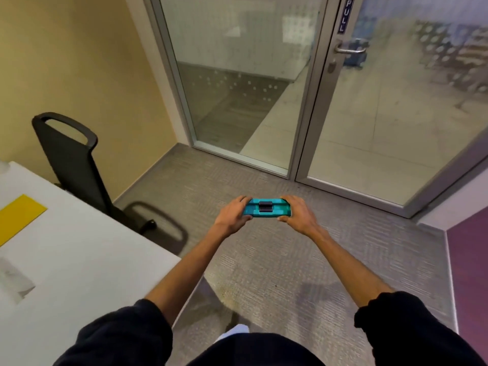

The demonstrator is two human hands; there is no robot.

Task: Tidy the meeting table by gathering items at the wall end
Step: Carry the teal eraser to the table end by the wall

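Head view, white table, grey carpet, glass door, teal tray held

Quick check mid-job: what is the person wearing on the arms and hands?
Near-black left sleeve and right sleeve, both bunched near the elbows, forearms uncovered. On the left hand and right hand, no gloves, watch or rings visible.

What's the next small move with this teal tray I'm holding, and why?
Probably swing left and bring the teal tray over the white table, keeping it level. The left hand and right hand grip its ends above the carpet, facing the glass door, with the table off to the left; a small black block on top might slide.
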